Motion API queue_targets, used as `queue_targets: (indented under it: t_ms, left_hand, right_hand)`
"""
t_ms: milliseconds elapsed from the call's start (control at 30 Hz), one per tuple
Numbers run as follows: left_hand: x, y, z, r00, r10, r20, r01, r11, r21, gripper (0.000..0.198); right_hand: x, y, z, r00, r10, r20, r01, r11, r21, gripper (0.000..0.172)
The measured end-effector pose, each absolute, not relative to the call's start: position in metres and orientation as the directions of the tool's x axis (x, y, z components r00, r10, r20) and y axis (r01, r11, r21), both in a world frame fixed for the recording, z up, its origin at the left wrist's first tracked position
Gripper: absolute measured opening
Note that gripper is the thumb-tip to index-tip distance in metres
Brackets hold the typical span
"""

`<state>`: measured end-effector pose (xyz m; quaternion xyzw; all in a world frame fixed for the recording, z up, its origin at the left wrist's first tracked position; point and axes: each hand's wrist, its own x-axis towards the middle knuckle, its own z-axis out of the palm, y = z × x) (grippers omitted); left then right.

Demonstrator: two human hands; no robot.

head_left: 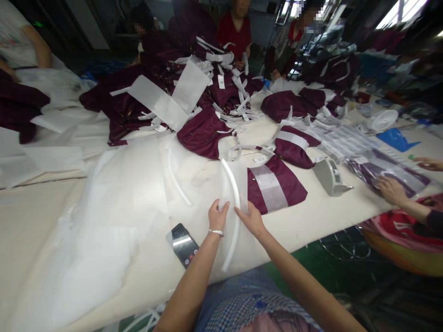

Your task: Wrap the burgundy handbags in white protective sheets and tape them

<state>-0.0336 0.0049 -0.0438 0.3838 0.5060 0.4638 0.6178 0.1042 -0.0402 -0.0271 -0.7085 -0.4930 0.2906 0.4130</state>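
Note:
In front of me lies a thin, translucent white foam sheet (226, 182) with a curved white foam strip (232, 180) running lengthwise over it. My left hand (218, 216), with a bracelet at the wrist, pinches the sheet's left edge. On the opposite edge my right hand (252, 219) is closed, its thumb close to the strip. Just right of the sheet rests a maroon bag (292, 186) with a pale band wrapped round it. A second curved strip (178, 182) and a phone (184, 244) lie to the left of my hands.
Stacked white sheets (138, 184) cover the table's left side. Maroon bags (204, 131) with pale wrappings are heaped at the back. A tape dispenser (330, 177) stands at the right, near a co-worker's hand (391, 190) on a plastic-wrapped bag (374, 168). Other people stand behind the heap.

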Motion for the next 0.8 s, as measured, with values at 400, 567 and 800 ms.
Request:
queue_targets:
  t_ms: [400, 567, 800]
  left_hand:
    - [0.057, -0.02, 0.002, -0.01, 0.966, -0.259, -0.143, 0.255, 0.956, 0.039]
    - [0.086, -0.016, 0.005, 0.002, 0.968, -0.25, -0.224, 0.244, 0.944, 0.044]
    - [0.194, -0.008, 0.015, -0.096, 0.994, -0.049, -0.089, 0.041, 0.995, 0.046]
  right_hand:
    - [0.132, -0.05, 0.006, 0.047, 0.983, 0.176, 0.84, 0.057, -0.54, 0.062]
    - [0.209, -0.061, 0.04, -0.043, 0.984, 0.175, 0.423, 0.177, -0.889, 0.037]
    - [0.301, -0.03, 0.052, 0.072, 0.964, 0.255, 0.445, 0.198, -0.873, 0.053]
